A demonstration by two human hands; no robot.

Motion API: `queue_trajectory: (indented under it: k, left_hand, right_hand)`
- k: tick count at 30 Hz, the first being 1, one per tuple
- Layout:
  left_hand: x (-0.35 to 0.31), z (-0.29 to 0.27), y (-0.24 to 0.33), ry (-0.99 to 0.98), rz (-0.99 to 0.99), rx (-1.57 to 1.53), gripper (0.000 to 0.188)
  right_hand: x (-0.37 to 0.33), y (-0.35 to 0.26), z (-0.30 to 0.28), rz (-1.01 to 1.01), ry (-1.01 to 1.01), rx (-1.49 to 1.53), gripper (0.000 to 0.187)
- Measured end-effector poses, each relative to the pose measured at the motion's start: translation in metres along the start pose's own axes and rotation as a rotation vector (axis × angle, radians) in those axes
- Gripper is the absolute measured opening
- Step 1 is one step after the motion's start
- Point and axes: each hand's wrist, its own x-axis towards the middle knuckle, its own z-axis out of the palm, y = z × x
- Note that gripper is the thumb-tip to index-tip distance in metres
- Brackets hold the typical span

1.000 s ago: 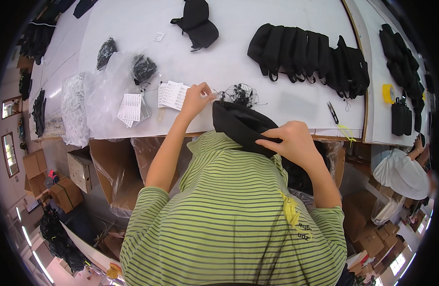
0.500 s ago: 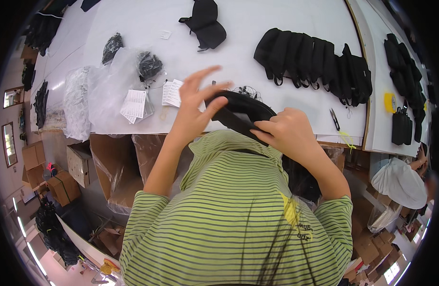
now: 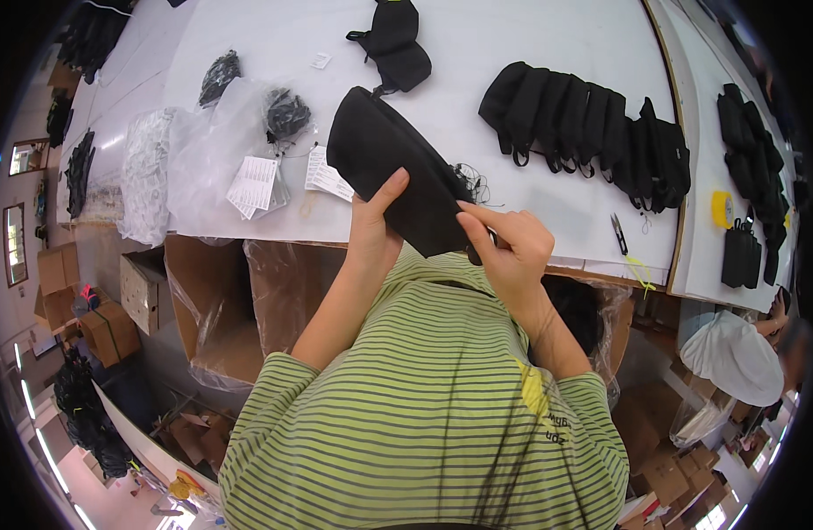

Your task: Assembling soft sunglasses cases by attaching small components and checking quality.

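Note:
A black fabric pouch [image 3: 393, 159] is held up in front of me, over the near edge of the white table [image 3: 556, 203]. My left hand [image 3: 375, 225] grips its lower left side, thumb lying across the front and fingers hidden behind. At the pouch's lower right corner, my right hand [image 3: 515, 249] pinches the edge between thumb and forefinger. A seam or zip line runs along the pouch's right edge. Just behind it lies a small tangle of thin black cords [image 3: 472, 181], partly covered.
Several black pouches [image 3: 565, 115] overlap in a row at the right; another black pouch [image 3: 402, 49] lies farther back. White printed cards [image 3: 254, 187] and clear plastic bags [image 3: 199, 146] are at the left. Thread snips [image 3: 619, 234] lie near the front edge. Cardboard boxes [image 3: 216, 309] stand below.
The pouch has been turned from nearly edge-on to show its broad flat side. My left hand, spread open before, has closed on it; my right hand has shifted to the lower corner.

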Motion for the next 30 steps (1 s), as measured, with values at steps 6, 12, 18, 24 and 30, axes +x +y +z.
queue_trajectory:
  k: [6, 12, 18, 24, 30]
  left_hand:
    - [0.002, -0.001, 0.002, 0.012, -0.004, -0.009, 0.048]
    - [-0.001, 0.001, 0.001, -0.106, -0.015, 0.171, 0.047]
    - [-0.016, 0.015, -0.002, -0.263, -0.237, 0.359, 0.045]
    - [-0.017, 0.018, 0.0, -0.192, -0.208, 0.334, 0.043]
    - [0.005, 0.005, 0.004, -0.088, -0.271, 0.001, 0.03]
  right_hand:
    - [-0.029, 0.017, 0.016, 0.745, 0.091, 0.588, 0.027]
    - [-0.012, 0.034, 0.005, 0.534, -0.192, 0.744, 0.041]
    - [0.032, 0.019, 0.013, 0.629, 0.014, 0.885, 0.03]
    - [0.027, 0.034, 0.021, 0.522, 0.182, 0.69, 0.014]
    - [0.015, 0.0, 0.008, 0.263, -0.085, 0.409, 0.015]
